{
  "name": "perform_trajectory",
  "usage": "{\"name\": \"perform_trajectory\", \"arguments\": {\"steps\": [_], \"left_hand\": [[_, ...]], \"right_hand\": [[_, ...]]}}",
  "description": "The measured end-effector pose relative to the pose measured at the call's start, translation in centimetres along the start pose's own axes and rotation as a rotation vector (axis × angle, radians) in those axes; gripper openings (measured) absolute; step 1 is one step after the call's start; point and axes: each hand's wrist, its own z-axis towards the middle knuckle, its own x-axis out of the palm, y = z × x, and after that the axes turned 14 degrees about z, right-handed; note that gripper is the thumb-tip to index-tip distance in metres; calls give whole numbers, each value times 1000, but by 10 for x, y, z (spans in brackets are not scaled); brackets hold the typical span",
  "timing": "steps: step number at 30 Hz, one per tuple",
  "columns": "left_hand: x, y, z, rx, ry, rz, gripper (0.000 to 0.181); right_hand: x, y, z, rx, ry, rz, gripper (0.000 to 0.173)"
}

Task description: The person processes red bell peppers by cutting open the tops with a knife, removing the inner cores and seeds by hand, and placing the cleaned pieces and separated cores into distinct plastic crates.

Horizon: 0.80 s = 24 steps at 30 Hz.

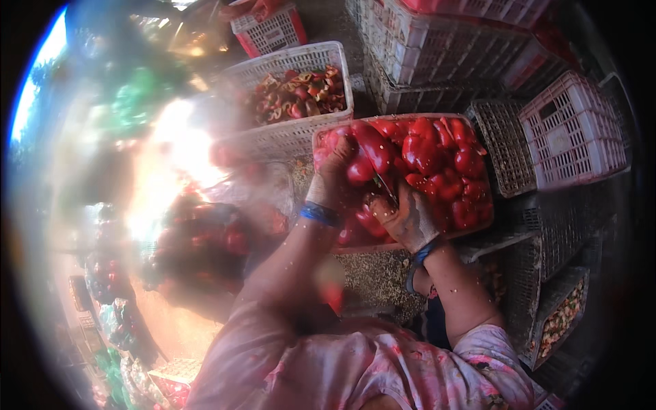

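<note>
My left hand [331, 179], in a soiled work glove with a blue band at the wrist, grips a glossy red bell pepper [374, 147]. My right hand [410, 215], gloved and banded the same way, closes around a small knife [388, 188]. Its thin blade points up and left toward the peppers by my left hand; whether it touches one is hard to tell. Both hands are over a shallow crate [402, 117] heaped with red bell peppers [453, 189]. Pale seeds dot the peppers and gloves.
Beyond it stands a white plastic crate [287, 134] holding pepper cores and scraps [302, 95]. Stacked crates [446, 46] rise at the far right, with a pink-white crate [574, 130] nearer. Seeds cover a surface [382, 277] below my hands. Glare blurs the left side, including bagged peppers [200, 241].
</note>
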Motion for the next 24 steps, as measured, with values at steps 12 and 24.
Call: {"name": "perform_trajectory", "arguments": {"steps": [12, 24], "left_hand": [[-15, 17, 11, 54, -51, 43, 42], [21, 14, -2, -77, 287, 254, 58]], "right_hand": [[-33, 10, 8, 253, -101, 381, 66], [-55, 15, 13, 301, 18, 698, 40]]}}
